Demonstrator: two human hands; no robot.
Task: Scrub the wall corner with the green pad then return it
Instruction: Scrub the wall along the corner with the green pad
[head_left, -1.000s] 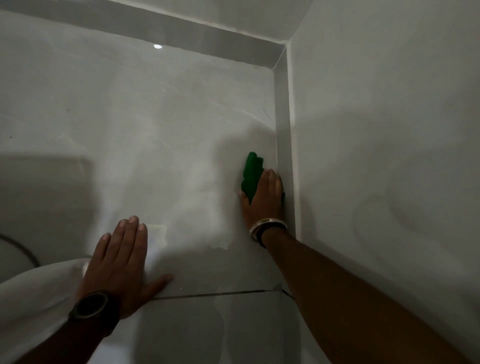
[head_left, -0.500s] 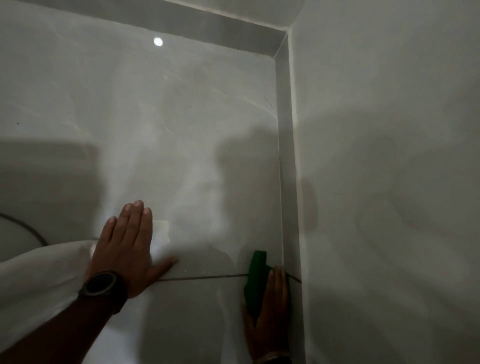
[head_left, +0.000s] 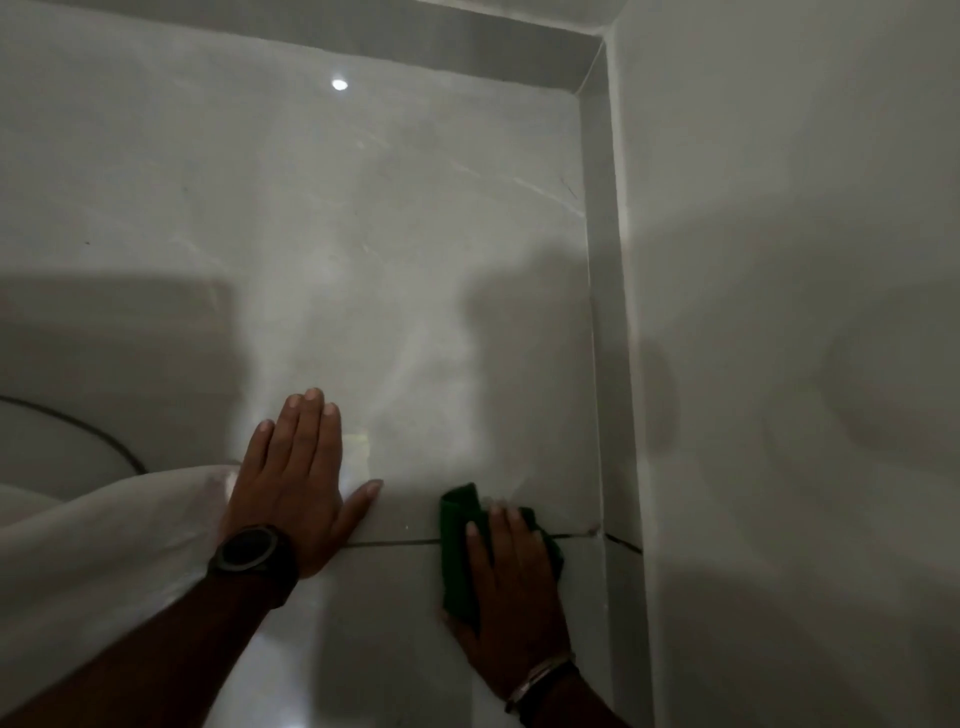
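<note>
The green pad (head_left: 457, 540) lies flat against the pale tiled wall (head_left: 395, 260), over a dark grout line, a little left of the wall corner (head_left: 605, 364). My right hand (head_left: 511, 597) presses on the pad with flat fingers and covers most of it. My left hand (head_left: 298, 478), with a dark watch on the wrist, rests flat on the wall to the left, fingers together and thumb out, holding nothing.
A grey trim strip (head_left: 467, 47) runs along the top of the tile and down the corner. The right-hand wall (head_left: 779, 364) is plain white. A white curved fixture (head_left: 93, 545) sits at lower left, under my left arm.
My right hand slid the pad from mid-height beside the corner down to the grout line, then a little to the left and up. My left hand stayed braced on the wall.
</note>
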